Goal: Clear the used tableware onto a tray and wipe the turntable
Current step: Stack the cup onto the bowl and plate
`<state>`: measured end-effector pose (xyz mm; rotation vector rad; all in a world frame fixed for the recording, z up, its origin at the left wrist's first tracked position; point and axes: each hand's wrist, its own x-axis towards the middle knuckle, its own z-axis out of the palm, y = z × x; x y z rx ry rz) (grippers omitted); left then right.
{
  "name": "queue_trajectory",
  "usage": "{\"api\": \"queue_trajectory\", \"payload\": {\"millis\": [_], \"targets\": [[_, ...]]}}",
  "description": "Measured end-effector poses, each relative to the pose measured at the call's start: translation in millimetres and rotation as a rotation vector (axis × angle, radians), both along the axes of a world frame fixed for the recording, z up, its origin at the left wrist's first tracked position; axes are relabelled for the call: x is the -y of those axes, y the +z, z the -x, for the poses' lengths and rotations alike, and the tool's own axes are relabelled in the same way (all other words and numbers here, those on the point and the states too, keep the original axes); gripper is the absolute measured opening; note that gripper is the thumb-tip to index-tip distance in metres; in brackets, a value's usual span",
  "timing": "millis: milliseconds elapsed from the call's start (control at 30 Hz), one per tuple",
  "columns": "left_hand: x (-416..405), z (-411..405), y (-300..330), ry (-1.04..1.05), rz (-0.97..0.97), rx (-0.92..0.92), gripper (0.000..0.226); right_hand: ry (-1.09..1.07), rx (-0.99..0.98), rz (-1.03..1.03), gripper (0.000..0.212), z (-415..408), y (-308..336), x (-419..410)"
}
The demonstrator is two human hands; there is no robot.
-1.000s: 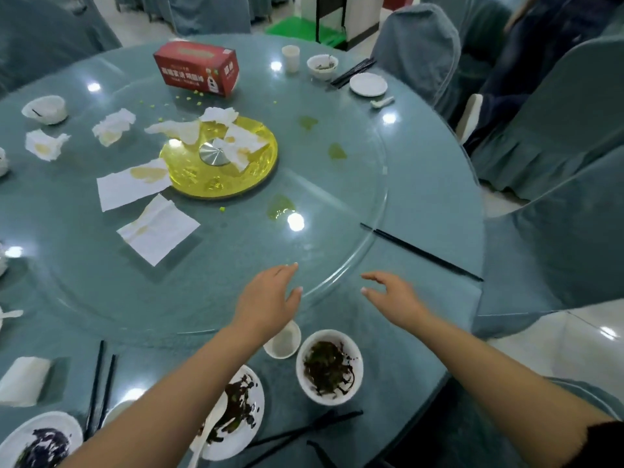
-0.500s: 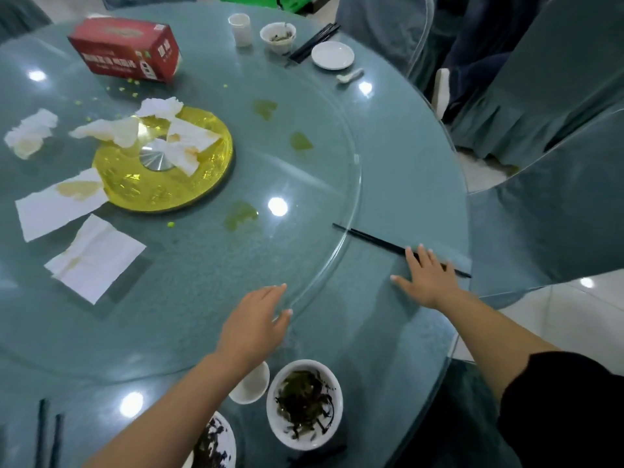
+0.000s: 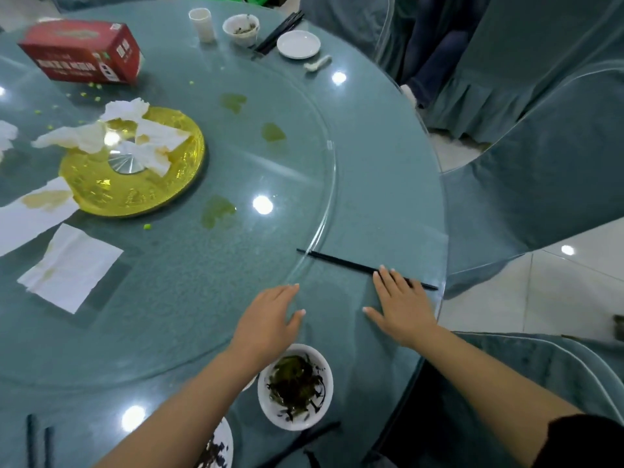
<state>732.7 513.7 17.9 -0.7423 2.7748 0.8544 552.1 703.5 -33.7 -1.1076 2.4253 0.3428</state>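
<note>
A round glass turntable [image 3: 317, 136] covers the middle of the teal table, smeared with green stains [image 3: 216, 211] and strewn with stained paper napkins [image 3: 67, 268]. A black chopstick [image 3: 341, 263] lies across the turntable's near right rim. My right hand [image 3: 400, 305] lies flat with straight fingers, its fingertips on the chopstick's right part. My left hand [image 3: 270, 319] hovers flat over the turntable's near edge, holding nothing. Below it stands a white bowl [image 3: 295, 386] with dark green leftovers. A plate [image 3: 219, 447] with dark scraps sits at the bottom edge.
A gold disc [image 3: 135, 184] with crumpled napkins marks the turntable's centre. A red box [image 3: 84, 52] stands at the far left. A cup [image 3: 202, 23], a small bowl [image 3: 241, 28], a saucer [image 3: 299, 43], a spoon [image 3: 317, 65] and chopsticks [image 3: 280, 30] lie at the far rim. Covered chairs [image 3: 540, 163] crowd the right.
My right hand has swung right from the table's near edge onto the black chopstick and settled flat on it. The view has shifted right and down. My left hand stays by the turntable's rim.
</note>
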Motion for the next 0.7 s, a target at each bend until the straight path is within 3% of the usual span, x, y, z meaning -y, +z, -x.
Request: {"api": "queue_trajectory", "payload": {"millis": [133,433,600,700], "targets": [[-17,9,-6,-0.098,0.010,0.023,0.054,0.029,0.029,0.016,0.080,-26,0,-17],[-42,35,-36,-0.407,0.191,0.362,0.065,0.088,0.098,0.079,0.075,-69,-1,-57],[-53,37,-41,-0.483,0.181,0.428,0.066,-0.013,0.165,0.153,0.070,-79,-1,-74],[-60,35,-43,-0.497,0.161,0.410,0.067,-0.171,0.094,0.255,0.068,-78,-2,-85]]}}
